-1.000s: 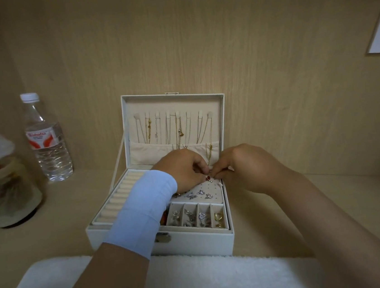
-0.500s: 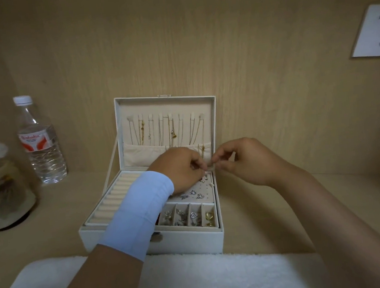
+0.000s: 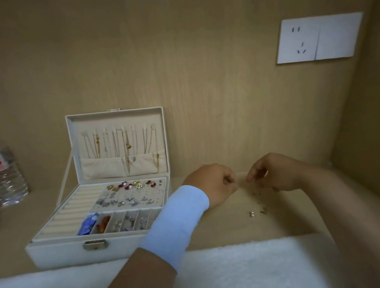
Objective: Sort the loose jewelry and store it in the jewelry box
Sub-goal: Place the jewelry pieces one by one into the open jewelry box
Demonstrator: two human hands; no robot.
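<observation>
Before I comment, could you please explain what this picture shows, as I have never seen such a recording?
There is no machine: a person wears a camera on the head, looking down at their own hands. The left hand, with a pale blue wristband, and the right hand hover right of an open white jewelry box on a wooden shelf. Small loose jewelry pieces lie on the shelf near them. Both hands are curled; anything held is too small to see. A water bottle stands left.

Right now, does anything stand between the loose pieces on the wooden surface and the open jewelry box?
Only the blue wristband on the person's own forearm lies between the loose pieces and the jewelry box. Nothing else visible stands there.
</observation>
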